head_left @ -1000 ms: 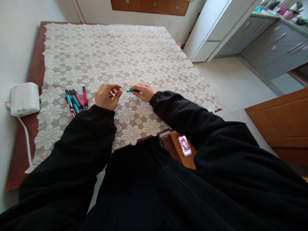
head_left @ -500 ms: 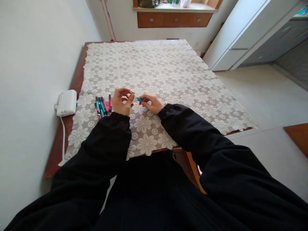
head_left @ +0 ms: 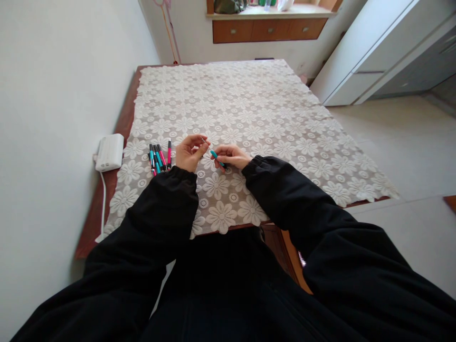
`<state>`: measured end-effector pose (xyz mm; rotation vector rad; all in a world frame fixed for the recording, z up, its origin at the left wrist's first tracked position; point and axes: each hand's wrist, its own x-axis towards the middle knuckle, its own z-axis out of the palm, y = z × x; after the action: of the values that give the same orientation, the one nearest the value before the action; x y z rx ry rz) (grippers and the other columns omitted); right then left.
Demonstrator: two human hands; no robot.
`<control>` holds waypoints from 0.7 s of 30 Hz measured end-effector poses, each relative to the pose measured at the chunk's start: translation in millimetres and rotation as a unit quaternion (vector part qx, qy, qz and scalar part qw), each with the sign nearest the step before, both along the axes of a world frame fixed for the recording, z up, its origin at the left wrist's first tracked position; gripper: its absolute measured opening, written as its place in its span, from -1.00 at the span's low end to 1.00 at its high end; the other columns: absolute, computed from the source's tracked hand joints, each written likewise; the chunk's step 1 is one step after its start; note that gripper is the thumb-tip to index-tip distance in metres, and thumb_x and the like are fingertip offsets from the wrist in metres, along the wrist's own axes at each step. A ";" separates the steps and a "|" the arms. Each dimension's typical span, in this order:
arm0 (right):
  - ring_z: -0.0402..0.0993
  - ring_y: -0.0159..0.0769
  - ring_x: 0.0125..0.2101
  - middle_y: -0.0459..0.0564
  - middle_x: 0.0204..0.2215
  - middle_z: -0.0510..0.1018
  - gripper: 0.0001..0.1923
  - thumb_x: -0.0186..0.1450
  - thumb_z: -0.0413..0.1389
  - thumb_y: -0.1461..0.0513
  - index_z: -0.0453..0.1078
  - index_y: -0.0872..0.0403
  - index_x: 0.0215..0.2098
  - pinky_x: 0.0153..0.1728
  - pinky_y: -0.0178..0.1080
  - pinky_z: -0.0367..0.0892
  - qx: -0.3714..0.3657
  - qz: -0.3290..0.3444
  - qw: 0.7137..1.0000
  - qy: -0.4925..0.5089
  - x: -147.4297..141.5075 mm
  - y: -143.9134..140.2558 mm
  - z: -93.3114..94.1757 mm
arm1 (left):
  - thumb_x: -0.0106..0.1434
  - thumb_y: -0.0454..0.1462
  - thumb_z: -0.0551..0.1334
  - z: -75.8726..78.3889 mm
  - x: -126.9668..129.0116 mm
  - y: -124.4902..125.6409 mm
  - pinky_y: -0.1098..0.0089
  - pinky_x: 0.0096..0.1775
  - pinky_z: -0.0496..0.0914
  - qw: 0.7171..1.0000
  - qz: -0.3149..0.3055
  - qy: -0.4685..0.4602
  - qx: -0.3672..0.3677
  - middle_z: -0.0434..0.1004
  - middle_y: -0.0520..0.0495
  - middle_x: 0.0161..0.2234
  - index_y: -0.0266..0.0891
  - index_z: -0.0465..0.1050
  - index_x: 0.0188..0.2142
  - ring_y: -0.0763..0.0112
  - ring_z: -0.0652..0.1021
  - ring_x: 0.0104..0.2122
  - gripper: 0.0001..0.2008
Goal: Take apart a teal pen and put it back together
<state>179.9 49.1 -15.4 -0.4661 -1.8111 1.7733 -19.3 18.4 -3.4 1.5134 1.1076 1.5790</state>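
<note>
Both of my hands meet over the near part of a table covered with a white lace flower cloth [head_left: 249,104]. My right hand [head_left: 231,156] holds a teal pen body [head_left: 214,154], tilted with its upper end toward my left hand. My left hand [head_left: 188,153] pinches a thin pale part at that upper end; what the part is cannot be told. Just left of my left hand lies a small bunch of teal and pink pens [head_left: 159,157] on the cloth. Black sleeves cover both arms.
A white box-shaped device [head_left: 109,152] with a cable [head_left: 103,199] sits at the table's left edge against the wall. Brown table wood [head_left: 123,128] shows beside the cloth. A wooden cabinet [head_left: 270,28] stands at the back, white furniture [head_left: 359,52] to the right.
The view has tilted up and shifted, showing more of the far wall. The teal pen has turned from lying level between my hands to tilting, and my hands have drawn closer together.
</note>
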 end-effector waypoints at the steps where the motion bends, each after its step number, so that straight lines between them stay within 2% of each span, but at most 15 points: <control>1: 0.51 -0.43 -0.55 -0.06 -0.41 0.62 -0.55 0.30 0.27 -0.04 0.41 0.17 -0.10 -0.50 -0.38 0.39 -0.003 -0.007 1.000 0.003 -0.3 0.1 -0.5 | 0.10 0.01 0.47 -0.1 -0.4 0.1 0.48 -0.41 0.38 1.000 -0.001 -0.001 -0.004 0.61 -0.06 -0.33 -0.20 0.51 -0.20 0.37 0.61 -0.31 -0.58; 6: 0.45 -0.49 -0.58 -0.11 -0.46 0.59 -0.58 0.27 0.30 -0.02 0.40 0.15 -0.16 -0.54 -0.42 0.35 0.013 -0.078 0.997 0.016 -4.3 -1.5 -4.0 | 0.13 -0.08 0.45 -1.1 -0.8 -0.8 0.49 -0.40 0.37 0.999 0.034 0.010 -0.004 0.61 -0.05 -0.32 -0.19 0.53 -0.21 0.41 0.57 -0.34 -0.68; 13: 0.49 -0.44 -0.60 -0.05 -0.42 0.64 -0.51 0.28 0.29 -0.07 0.36 0.15 -0.11 -0.53 -0.38 0.42 -0.010 -0.010 1.000 0.001 -3.2 -5.6 -0.1 | 0.09 -0.08 0.45 -7.8 1.6 1.7 0.49 -0.42 0.36 0.999 0.015 -0.003 -0.029 0.58 -0.05 -0.33 -0.20 0.51 -0.25 0.37 0.59 -0.31 -0.68; 21: 0.51 -0.42 -0.57 -0.09 -0.46 0.60 -0.56 0.29 0.29 -0.02 0.32 0.14 -0.15 -0.54 -0.39 0.40 0.014 -0.058 0.998 -0.006 -5.4 -6.6 -0.1 | 0.08 -0.04 0.46 -6.6 1.4 0.5 0.50 -0.44 0.37 0.999 0.025 0.002 -0.047 0.57 -0.04 -0.35 -0.20 0.49 -0.25 0.38 0.59 -0.34 -0.63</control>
<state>174.5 42.5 -15.4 -0.5602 -1.7770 1.6681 -17.9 18.9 -10.0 1.4381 1.2130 1.5365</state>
